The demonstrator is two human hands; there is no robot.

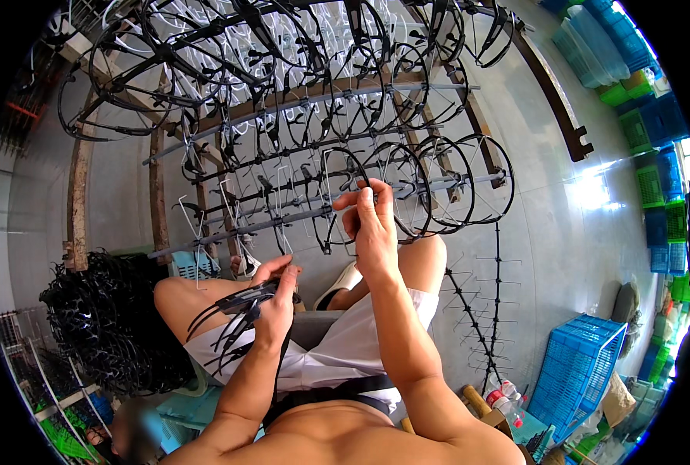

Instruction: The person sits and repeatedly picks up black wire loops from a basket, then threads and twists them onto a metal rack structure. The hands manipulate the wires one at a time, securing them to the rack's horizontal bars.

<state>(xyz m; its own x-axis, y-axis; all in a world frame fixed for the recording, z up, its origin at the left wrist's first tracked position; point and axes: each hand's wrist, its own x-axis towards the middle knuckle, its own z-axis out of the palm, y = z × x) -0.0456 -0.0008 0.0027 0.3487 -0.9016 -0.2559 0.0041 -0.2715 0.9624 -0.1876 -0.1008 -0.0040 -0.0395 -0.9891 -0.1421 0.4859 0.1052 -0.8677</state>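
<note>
My left hand [275, 316] is closed around a bundle of thin, curved black strips [232, 310] above my left thigh. Its thumb and forefinger meet close to the lower end of a bent wire hook on the rack. Farther up and to the right, my right hand [374, 232] pinches a slim black hoop [348, 150] at the rack's near bar [244, 230]. Several other black hoops [513, 186] hang on this bar to the right of that hand. White wire hooks [193, 218] stick out along its left part. My fingers hide where the pinched hoop meets the bar.
More rack rows with black hoops [167, 53] rise ahead, on wooden beams [78, 182]. A heap of black strips [112, 329] lies at left. Spiked rods [498, 283], bottles [506, 401] and a blue crate [581, 372] stand at right. Another person [136, 430] is at lower left.
</note>
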